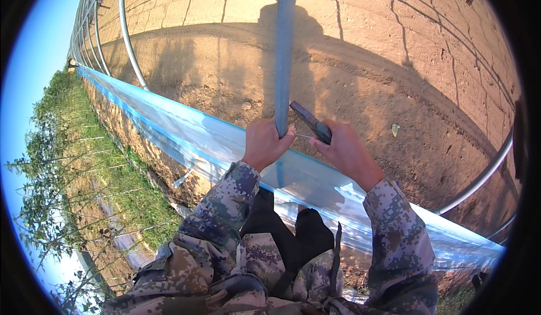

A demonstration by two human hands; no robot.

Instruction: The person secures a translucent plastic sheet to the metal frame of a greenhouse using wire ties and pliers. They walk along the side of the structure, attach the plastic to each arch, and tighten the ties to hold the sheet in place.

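Observation:
A grey metal pipe (284, 52) rises in front of me, and my left hand (265, 143) is wrapped around it where it meets the film's top edge. A thin wire or cord (303, 136) runs from my left thumb and fingertips to the fingers of my right hand (348, 152). That right hand also holds a pair of pliers or pincers (310, 121), its dark metal head pointing up and left beside the pipe. Below both hands stretches a band of clear bluish plastic film (198, 131). The far side of the pipe behind my left fingers is hidden.
More curved metal pipes (129, 40) stand in a row at the left, and another pipe (477, 190) arches at the right. Bare soil (359, 91) lies beyond the film. Grass (148, 196) and leafy plants (42, 167) grow on the left.

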